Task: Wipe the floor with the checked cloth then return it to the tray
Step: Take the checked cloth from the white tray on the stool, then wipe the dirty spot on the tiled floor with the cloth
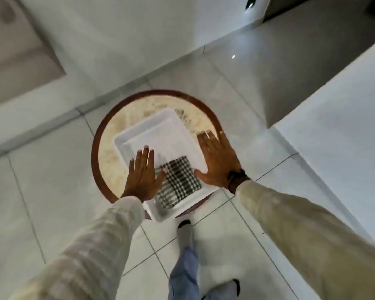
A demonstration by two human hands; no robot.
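Tiled floor (52, 191), checked cloth (178, 180) in tray (139, 135), flat hands above

Flat hands (142, 174) flank checked cloth (178, 182) in tray (160, 131).

The far half of the white tray (160, 135) lies bare, open from above. The checked cloth (178, 182) fills its near end, flanked by the left hand (142, 176) and right hand (217, 161), both spread flat. Bare floor (52, 169) surrounds the round desk (108, 148); a white wall (344, 126) closes the right side.
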